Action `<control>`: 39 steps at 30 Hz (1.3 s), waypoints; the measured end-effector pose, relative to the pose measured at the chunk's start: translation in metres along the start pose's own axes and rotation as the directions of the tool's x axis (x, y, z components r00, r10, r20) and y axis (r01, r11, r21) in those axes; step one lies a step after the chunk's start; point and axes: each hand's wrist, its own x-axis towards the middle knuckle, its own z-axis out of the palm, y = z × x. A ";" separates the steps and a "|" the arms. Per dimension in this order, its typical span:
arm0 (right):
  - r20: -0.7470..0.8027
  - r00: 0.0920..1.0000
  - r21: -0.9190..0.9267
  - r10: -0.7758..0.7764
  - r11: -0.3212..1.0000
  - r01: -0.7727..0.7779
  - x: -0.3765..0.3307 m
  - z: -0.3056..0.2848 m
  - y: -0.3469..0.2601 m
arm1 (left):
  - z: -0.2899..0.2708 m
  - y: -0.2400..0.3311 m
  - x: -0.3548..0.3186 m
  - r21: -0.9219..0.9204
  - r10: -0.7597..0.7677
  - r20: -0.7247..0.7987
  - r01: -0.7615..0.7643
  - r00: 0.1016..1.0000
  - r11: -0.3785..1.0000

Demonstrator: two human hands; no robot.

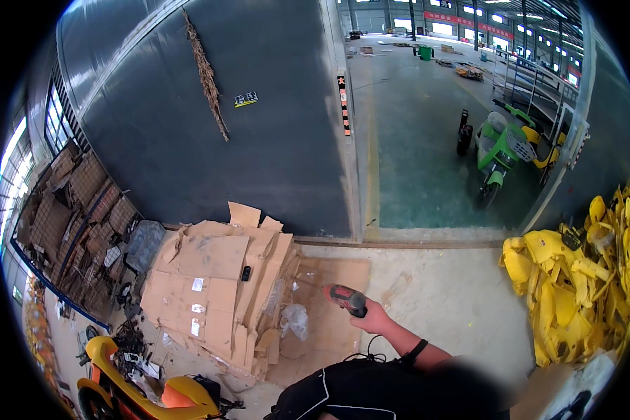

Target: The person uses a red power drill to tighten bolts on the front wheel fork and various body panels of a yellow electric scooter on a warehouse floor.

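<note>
The right hand (pixel 374 319) is closed around a red-and-black handheld power tool (pixel 344 298), by its shape a cordless drill or driver; the left hand is not in view, so how it stands I cannot tell. The tool is held up over the brown cardboard sheet (pixel 343 277) on the floor (pixel 434 287), toward the sheet's right edge. To its left, a clear plastic bag (pixel 295 320) lies near the right side of the stack of flattened cardboard (pixel 210 280), which bears a small black object (pixel 246 274) near its right edge. The tool should handle as stiff and fairly heavy for its size, with smooth casing that could slip in a loose hold; its handle is the likely place to grasp. The fingers hide most of that handle, and any battery or bit cannot be made out. A thin black cord (pixel 375 343) loops near the wrist, its ends hidden. Dark clothing (pixel 371 385) and a blurred patch cover the lower edge and upper arm.
</note>
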 end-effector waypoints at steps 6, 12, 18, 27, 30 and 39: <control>0.084 0.899 0.245 -0.429 0.884 0.399 0.037 -0.067 0.003 | 0.018 0.069 -0.012 -0.052 0.008 -0.041 -0.011 0.999 0.999; 0.430 0.902 0.317 0.025 0.932 -0.177 0.075 -0.080 0.034 | -0.093 0.146 -0.076 -0.078 0.171 -0.210 -0.191 0.963 0.978; 0.471 0.790 -0.448 0.393 0.878 -0.169 0.094 -0.073 0.187 | -0.329 0.276 -0.221 0.267 0.433 -0.632 -0.345 0.642 0.900; 0.287 0.492 -0.958 0.822 0.234 0.169 -0.052 -0.099 0.235 | -0.391 0.294 -0.470 0.660 0.674 -0.684 -0.155 0.278 0.735; 0.368 0.524 -0.929 0.768 0.321 0.183 -0.068 -0.076 0.232 | -0.381 0.257 -0.515 0.661 0.662 -0.703 -0.106 0.260 0.743; 0.719 0.519 -0.691 0.462 0.552 0.467 -0.074 0.137 0.154 | -0.338 0.110 -0.655 0.459 0.386 -0.869 0.213 0.310 0.863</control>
